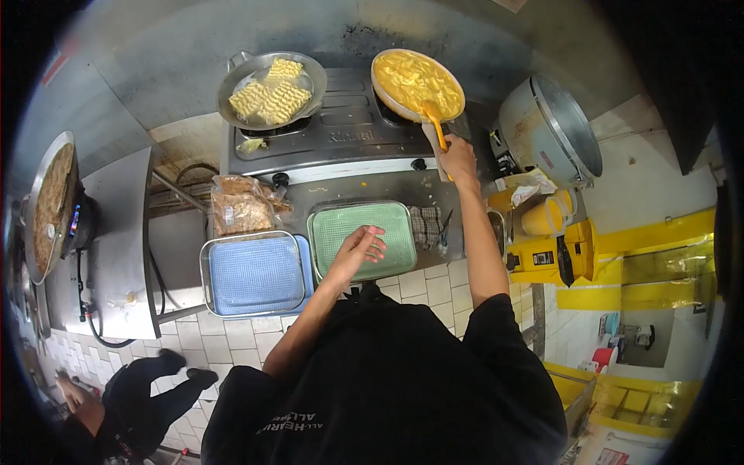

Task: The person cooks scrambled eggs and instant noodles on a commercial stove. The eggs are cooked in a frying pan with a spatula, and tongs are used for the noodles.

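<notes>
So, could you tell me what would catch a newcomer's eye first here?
Probably the pan of yellow food on the stove's right burner, stirred with an orange spatula in the right hand. Next, the noodle blocks in the wok on the left burner.

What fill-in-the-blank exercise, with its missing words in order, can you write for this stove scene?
The person's ____ hand holds the orange utensil.
The other hand hovers, holding nothing, over the ____ tray.
The noodle blocks lie in a pan on the stove's ____ side, as the person sees it.
The person's shirt is ____ with pale lettering.
Missing words: right; green; left; black.
</notes>
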Demonstrator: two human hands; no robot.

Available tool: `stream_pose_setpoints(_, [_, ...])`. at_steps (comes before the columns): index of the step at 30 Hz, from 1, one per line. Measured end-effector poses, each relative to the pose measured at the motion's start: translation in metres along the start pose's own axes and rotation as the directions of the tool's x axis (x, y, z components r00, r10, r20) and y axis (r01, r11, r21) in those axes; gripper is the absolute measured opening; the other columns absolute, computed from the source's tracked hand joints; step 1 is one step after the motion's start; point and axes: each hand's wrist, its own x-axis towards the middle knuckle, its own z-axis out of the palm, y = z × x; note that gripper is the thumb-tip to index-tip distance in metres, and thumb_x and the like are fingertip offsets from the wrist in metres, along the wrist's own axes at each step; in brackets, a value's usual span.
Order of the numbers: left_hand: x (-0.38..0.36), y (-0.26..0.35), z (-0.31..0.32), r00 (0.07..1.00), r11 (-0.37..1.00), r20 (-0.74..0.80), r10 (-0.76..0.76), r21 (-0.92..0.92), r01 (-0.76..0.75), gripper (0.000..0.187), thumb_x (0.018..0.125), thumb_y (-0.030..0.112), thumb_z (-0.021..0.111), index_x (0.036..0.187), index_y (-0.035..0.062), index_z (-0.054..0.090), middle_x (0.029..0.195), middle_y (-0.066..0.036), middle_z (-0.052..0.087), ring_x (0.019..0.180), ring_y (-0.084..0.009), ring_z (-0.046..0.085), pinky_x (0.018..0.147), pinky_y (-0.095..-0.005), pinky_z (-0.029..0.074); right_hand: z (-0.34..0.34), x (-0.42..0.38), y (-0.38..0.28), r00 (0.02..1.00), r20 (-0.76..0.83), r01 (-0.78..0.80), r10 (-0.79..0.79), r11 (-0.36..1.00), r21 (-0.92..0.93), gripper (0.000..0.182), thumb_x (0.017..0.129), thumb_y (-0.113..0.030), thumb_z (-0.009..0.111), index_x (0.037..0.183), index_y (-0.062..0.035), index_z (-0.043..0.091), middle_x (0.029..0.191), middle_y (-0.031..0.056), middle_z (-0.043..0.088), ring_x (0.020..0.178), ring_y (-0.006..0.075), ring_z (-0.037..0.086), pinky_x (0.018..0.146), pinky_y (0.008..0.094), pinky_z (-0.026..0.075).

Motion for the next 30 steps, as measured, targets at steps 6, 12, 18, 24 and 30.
stream_pose_setpoints(6, [-0.011,-0.008,-0.009,0.998,0.999,-0.048,-0.035,-0.015,0.035,0.052,0.101,0.049,0.04,0.117,0.0024,0.055,0.091,-0.007,0.061,0.082,-0.0146,0.061,0.076,-0.0283,0.049,0.02,0.003,0.024,0.99,-0.103,0.107,-0.1,0.992,0.069,0.035,0.086,-0.025,0.067,0.114,-0.0032,0.065,0.105,0.0204,0.068,0.098,0.0355,0.065,0.086,0.0419,0.051])
stream_pose_setpoints(12, [-0.022,-0.004,-0.016,0.996,0.999,-0.08,-0.04,0.0,0.04,0.047,0.103,0.045,0.04,0.116,0.0024,0.057,0.091,-0.006,0.061,0.082,-0.0148,0.06,0.076,-0.0277,0.048,0.048,-0.054,0.092,0.905,-0.378,0.166,0.196,0.656,0.736,0.023,0.095,-0.019,0.059,0.11,-0.0008,0.062,0.096,0.0087,0.067,0.081,0.0144,0.063,0.072,0.0274,0.052])
stream_pose_setpoints(18, [-0.042,-0.004,-0.029,0.98,0.997,-0.197,-0.015,0.069,0.029,0.038,0.102,0.037,0.047,0.114,0.0033,0.059,0.09,-0.006,0.063,0.08,-0.0137,0.061,0.075,-0.0275,0.048,0.118,-0.172,0.146,0.884,-0.121,-0.13,0.452,0.486,0.864,0.012,0.096,-0.015,0.059,0.094,-0.0032,0.061,0.08,0.0035,0.062,0.066,0.0082,0.055,0.062,0.0237,0.05])
stream_pose_setpoints(24, [-0.046,-0.015,-0.043,0.973,0.998,-0.233,0.008,0.066,0.007,0.032,0.103,0.032,0.046,0.081,0.0096,0.049,0.061,0.005,0.037,0.055,-0.0065,0.034,0.055,-0.0236,0.036,0.038,-0.162,0.262,0.692,-0.559,0.038,0.458,0.749,0.661,0.014,0.097,-0.015,0.057,0.088,-0.0037,0.058,0.08,0.0048,0.061,0.071,0.0116,0.056,0.067,0.0277,0.049])
stream_pose_setpoints(30, [-0.021,-0.016,-0.01,0.976,0.966,-0.213,-0.049,0.237,0.1,0.029,0.102,0.03,0.049,0.082,0.009,0.051,0.061,0.005,0.037,0.054,-0.0045,0.034,0.051,-0.023,0.035,0.061,-0.069,0.459,0.859,-0.279,-0.396,0.43,0.902,0.172,0.053,0.081,-0.029,0.074,0.119,0.0034,0.057,0.11,0.023,0.065,0.105,0.0366,0.062,0.09,0.0407,0.048])
